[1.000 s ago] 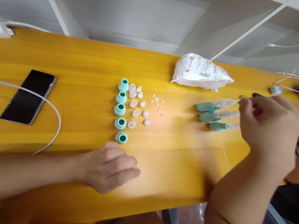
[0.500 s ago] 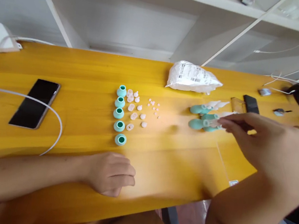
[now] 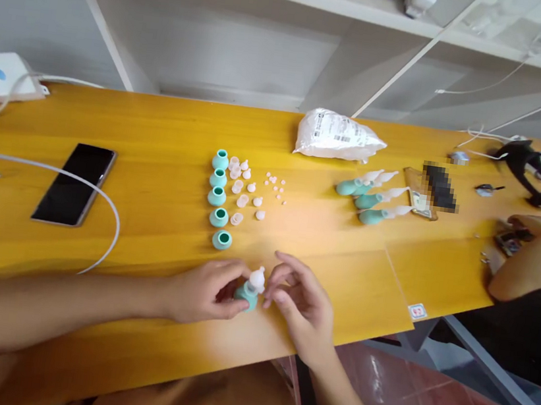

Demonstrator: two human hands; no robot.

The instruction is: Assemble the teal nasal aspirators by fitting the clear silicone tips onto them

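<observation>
- A small teal bulb point(image 3: 244, 294) with a rounded, soft-looking body sits at the near edge of the bench point(image 3: 160, 128), topped by a pale, translucent conical tip point(image 3: 257, 278).
- The left hand point(image 3: 206, 290) curls around the bulb from the left, its fingers closed on the teal body.
- The right hand point(image 3: 300, 299) meets it from the right, thumb and forefinger pinched at the pale tip; the other fingers are loosely spread.
- Just beyond the hands, a column of five teal bulbs point(image 3: 220, 198) stands upright on the bench, each showing a dark round opening on top.
- Beside that column lie small translucent pinkish caps point(image 3: 243, 192), dome-shaped, and further right a scatter of tiny pale beads point(image 3: 275, 184).
- Well to the right, three assembled bulbs point(image 3: 368, 199) lie on their sides in a row, teal bodies to the left and clear tapered tips pointing right.
- Behind them rests a crumpled white plastic bag point(image 3: 336, 136) with a printed label.
- The bench is glossy yellow-orange wood with a visible grain.
- On its left lies a black smartphone point(image 3: 74, 183), flat and face up, with a white cable point(image 3: 100, 207) looping around it.
- At the far right, another person's arm point(image 3: 532, 260) rests on the bench edge.
</observation>
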